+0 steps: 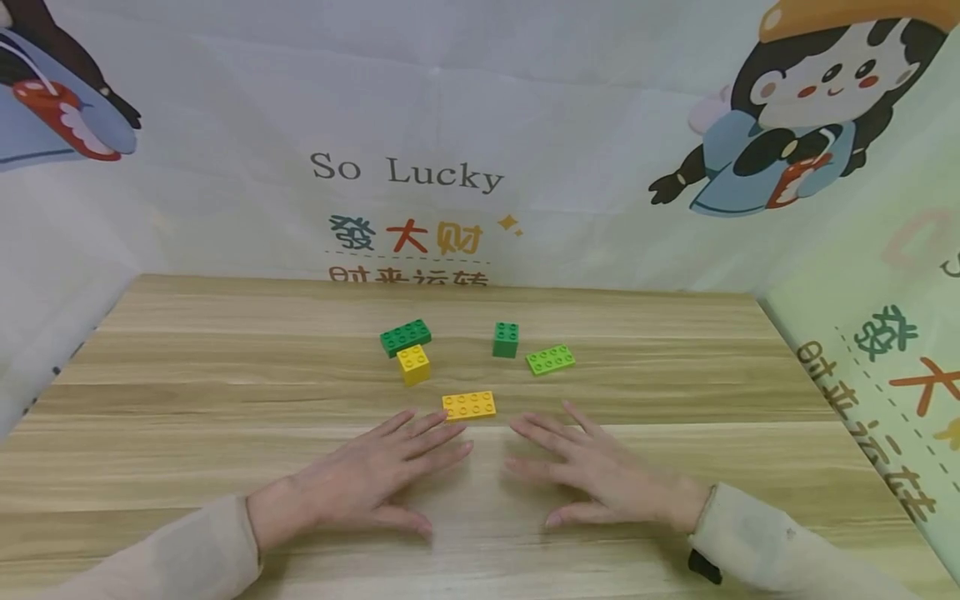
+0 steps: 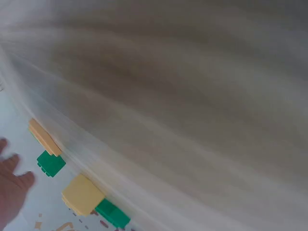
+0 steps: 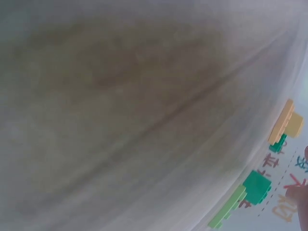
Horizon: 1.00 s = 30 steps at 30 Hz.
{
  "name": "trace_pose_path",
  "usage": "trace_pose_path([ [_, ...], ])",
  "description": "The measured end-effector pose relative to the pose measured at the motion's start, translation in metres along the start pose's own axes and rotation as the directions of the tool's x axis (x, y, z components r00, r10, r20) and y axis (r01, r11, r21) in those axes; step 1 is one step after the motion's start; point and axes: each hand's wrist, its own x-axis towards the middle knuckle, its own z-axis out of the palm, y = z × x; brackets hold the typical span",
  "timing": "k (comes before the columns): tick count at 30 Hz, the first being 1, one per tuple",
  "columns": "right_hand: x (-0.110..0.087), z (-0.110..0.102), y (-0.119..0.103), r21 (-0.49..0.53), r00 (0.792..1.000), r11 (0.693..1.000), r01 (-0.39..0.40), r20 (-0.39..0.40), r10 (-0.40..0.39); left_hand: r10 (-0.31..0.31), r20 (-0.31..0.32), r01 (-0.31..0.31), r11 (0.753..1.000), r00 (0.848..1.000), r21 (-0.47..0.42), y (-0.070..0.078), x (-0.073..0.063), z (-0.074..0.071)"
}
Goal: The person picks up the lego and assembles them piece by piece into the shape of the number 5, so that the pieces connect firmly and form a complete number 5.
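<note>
My left hand is spread with straight fingers, its fingertips right at the near edge of a yellow-orange flat toy brick. Facing it from the other side, my right hand is also spread, holding nothing, its fingers pointing toward that same brick. Beyond the left hand stand a yellow square brick and a dark green long brick. A green square brick and a light green flat brick lie beyond the right hand. In the right wrist view, only fingers show at the edge.
The bricks lie on a wood-grain table. A white printed cloth rises along its back edge and sides. A small black object shows under the right sleeve cuff.
</note>
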Motion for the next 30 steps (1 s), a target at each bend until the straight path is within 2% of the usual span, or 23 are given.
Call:
trace_pose_path([
  [1,0.001,-0.001,0.003,0.012,0.999,0.999,-0.031,-0.027,0.031,-0.077,-0.008,0.076,0.995,0.997,-0.067,0.001,0.002,0.0],
  [2,0.003,-0.001,0.006,0.028,0.996,0.998,-0.062,-0.064,0.064,-0.158,-0.019,0.154,0.978,0.987,-0.138,0.002,0.004,-0.001],
  [3,0.005,-0.001,0.01,0.052,0.99,0.994,-0.099,-0.098,0.104,-0.237,-0.032,0.225,0.952,0.971,-0.208,0.002,0.007,-0.001],
  [6,0.017,-0.003,0.024,0.136,0.952,0.969,-0.207,-0.198,0.231,-0.434,-0.058,0.382,0.842,0.899,-0.38,0.001,0.017,-0.001],
  [8,0.028,-0.004,0.034,0.203,0.915,0.938,-0.281,-0.237,0.326,-0.529,-0.048,0.455,0.77,0.847,-0.448,-0.002,0.024,-0.001],
  [10,0.042,-0.005,0.043,0.251,0.875,0.899,-0.359,-0.244,0.418,-0.596,-0.023,0.511,0.706,0.802,-0.49,-0.005,0.031,-0.001],
  [12,0.054,-0.006,0.052,0.273,0.835,0.856,-0.438,-0.228,0.5,-0.642,-0.011,0.55,0.667,0.767,-0.503,-0.009,0.036,0.0],
  [13,0.06,-0.006,0.056,0.279,0.815,0.831,-0.481,-0.209,0.541,-0.655,-0.012,0.56,0.655,0.755,-0.507,-0.011,0.039,0.001],
  [14,0.065,-0.006,0.059,0.275,0.796,0.81,-0.518,-0.191,0.574,-0.663,-0.014,0.567,0.65,0.748,-0.506,-0.013,0.042,0.002],
  [17,0.078,-0.003,0.069,0.263,0.744,0.749,-0.608,-0.139,0.653,-0.671,-0.03,0.578,0.66,0.741,-0.48,-0.018,0.048,0.005],
  [22,0.092,0.002,0.081,0.241,0.679,0.674,-0.698,-0.074,0.73,-0.675,-0.01,0.598,0.661,0.738,-0.454,-0.018,0.055,0.008],
  [26,0.1,0.005,0.083,0.21,0.662,0.652,-0.728,-0.03,0.749,-0.681,0.004,0.607,0.651,0.733,-0.455,-0.017,0.058,0.009],
  [30,0.103,0.007,0.082,0.215,0.651,0.64,-0.738,-0.024,0.759,-0.684,-0.006,0.613,0.657,0.729,-0.439,-0.017,0.06,0.011],
])
